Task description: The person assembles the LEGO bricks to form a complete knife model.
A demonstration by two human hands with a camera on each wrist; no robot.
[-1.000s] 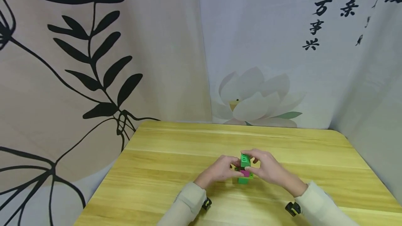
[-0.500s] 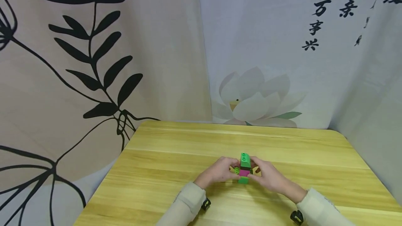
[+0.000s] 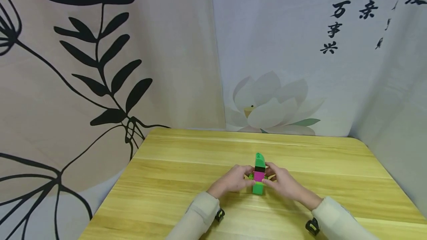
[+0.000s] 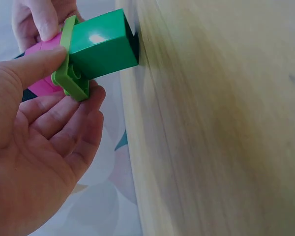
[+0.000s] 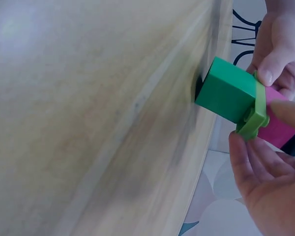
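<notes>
Both hands hold a stack of toy building bricks over the wooden table. A curved green brick (image 3: pixel 260 160) tops it, with a black layer (image 3: pixel 260 169) below. Under that come a magenta brick (image 3: pixel 258 176), a lime-green plate (image 4: pixel 73 83) jutting out at both sides, and a green brick (image 4: pixel 101 42) at the bottom. My left hand (image 3: pixel 235 178) grips the left side, its thumb at the lime plate's edge and fingers beneath. On the right side, my right hand (image 3: pixel 285 183) pinches the stack around the magenta and lime layers. The stack's far side is hidden.
The wooden table (image 3: pixel 173 180) extends around the hands, its back edge meeting a printed curtain (image 3: pixel 180 55). Dark wrist straps (image 3: pixel 219 215) show below both sleeves. Another curtain panel hangs along the right side.
My right hand has come down from the green top brick to the stack's middle. The stack has tipped, so its top sits farther back and more magenta shows. The left hand stays nearly in place.
</notes>
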